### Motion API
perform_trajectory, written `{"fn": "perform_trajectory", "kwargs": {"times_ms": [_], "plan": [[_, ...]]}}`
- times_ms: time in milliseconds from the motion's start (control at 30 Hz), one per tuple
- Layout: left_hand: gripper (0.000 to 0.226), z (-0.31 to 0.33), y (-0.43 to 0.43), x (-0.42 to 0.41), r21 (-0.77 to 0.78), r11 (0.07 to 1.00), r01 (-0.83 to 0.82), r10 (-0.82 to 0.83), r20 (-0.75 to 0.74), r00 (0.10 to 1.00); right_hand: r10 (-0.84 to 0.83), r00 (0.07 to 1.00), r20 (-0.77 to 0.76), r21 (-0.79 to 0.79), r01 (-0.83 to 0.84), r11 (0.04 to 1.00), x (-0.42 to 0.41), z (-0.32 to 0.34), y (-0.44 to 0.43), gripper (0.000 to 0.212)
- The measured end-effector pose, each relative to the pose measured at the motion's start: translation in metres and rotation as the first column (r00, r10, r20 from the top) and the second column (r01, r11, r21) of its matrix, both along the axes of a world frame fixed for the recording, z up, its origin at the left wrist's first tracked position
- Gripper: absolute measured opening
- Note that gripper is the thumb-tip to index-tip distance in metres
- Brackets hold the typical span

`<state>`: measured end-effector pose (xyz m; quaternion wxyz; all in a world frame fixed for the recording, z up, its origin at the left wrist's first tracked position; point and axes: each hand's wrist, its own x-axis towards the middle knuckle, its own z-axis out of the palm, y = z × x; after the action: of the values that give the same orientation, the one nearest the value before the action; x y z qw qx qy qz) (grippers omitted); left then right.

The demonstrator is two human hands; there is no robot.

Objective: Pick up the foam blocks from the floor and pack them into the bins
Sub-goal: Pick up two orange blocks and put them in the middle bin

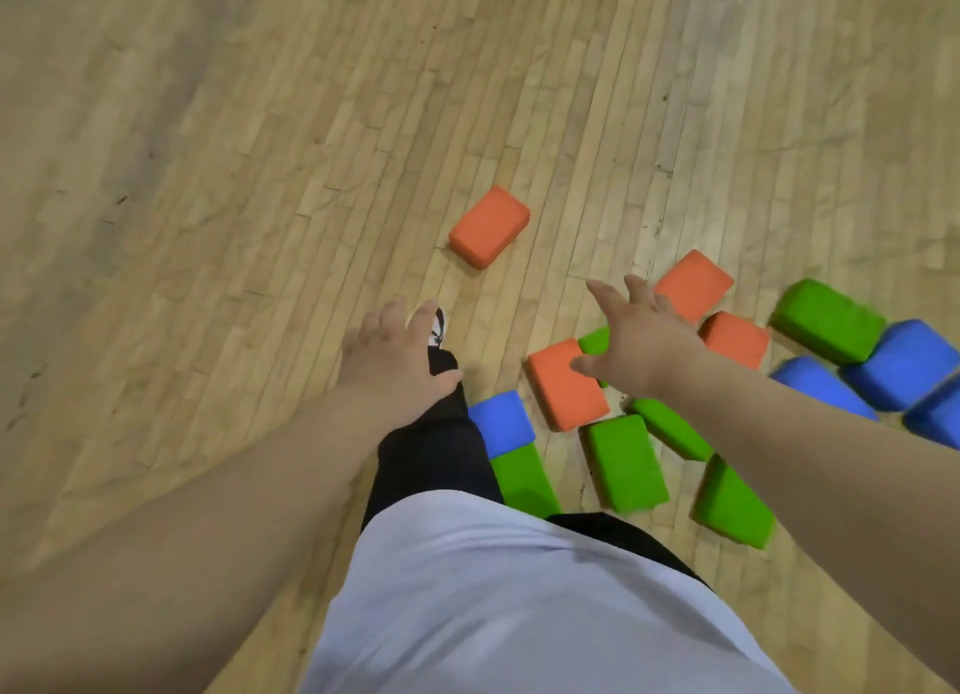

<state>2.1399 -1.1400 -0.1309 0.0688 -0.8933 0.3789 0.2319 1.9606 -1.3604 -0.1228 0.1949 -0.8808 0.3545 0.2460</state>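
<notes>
A: Both hands are out over the wooden floor (208,174), both empty. The left hand (387,353) at centre frame has loosely spread fingers, and the right hand (631,345) is splayed wide beside it.

B: That right hand hangs over the nearest orange foam block (566,384); touching or not, one cannot tell.

A: It's crowded there. A green foam block (626,462) lies just below, more orange, green and blue ones pack the right side, and a lone orange block (488,226) sits apart above centre.

B: The person's black trouser leg (431,449) cuts in under the left hand, covering the edge of a blue foam block (501,423).
</notes>
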Motion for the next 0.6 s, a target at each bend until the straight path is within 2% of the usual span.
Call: {"fn": "perform_trajectory", "kwargs": {"times_ms": [167, 233, 300, 467, 533, 600], "plan": [[0.094, -0.078, -0.106, 0.124, 0.100, 0.988, 0.121, -0.111, -0.107, 0.988, -0.079, 0.993, -0.094, 0.046, 0.083, 0.995, 0.116, -0.082, -0.088, 0.102], [0.094, -0.130, -0.158, 0.188, 0.152, 0.978, 0.143, -0.119, -0.156, 0.980, -0.132, 0.984, -0.120, 0.065, 0.141, 0.988, 0.172, -0.135, -0.131, 0.100], [0.097, -0.188, -0.206, 0.248, 0.188, 0.972, 0.144, -0.107, -0.191, 0.976, -0.141, 0.979, -0.145, 0.096, 0.155, 0.983, 0.228, -0.196, -0.166, 0.098], [0.102, -0.363, -0.293, 0.352, 0.232, 0.946, 0.226, -0.155, -0.288, 0.945, -0.031, 0.975, -0.222, 0.142, 0.063, 0.988, 0.339, -0.374, -0.236, 0.101], [0.103, -0.439, -0.315, 0.378, 0.246, 0.945, 0.216, -0.141, -0.289, 0.947, -0.072, 0.975, -0.212, 0.142, 0.104, 0.984, 0.371, -0.452, -0.261, 0.102], [0.106, -0.509, -0.330, 0.394, 0.265, 0.957, 0.122, -0.038, -0.301, 0.953, -0.162, 0.970, -0.181, 0.158, 0.192, 0.969, 0.391, -0.523, -0.281, 0.104]]}}
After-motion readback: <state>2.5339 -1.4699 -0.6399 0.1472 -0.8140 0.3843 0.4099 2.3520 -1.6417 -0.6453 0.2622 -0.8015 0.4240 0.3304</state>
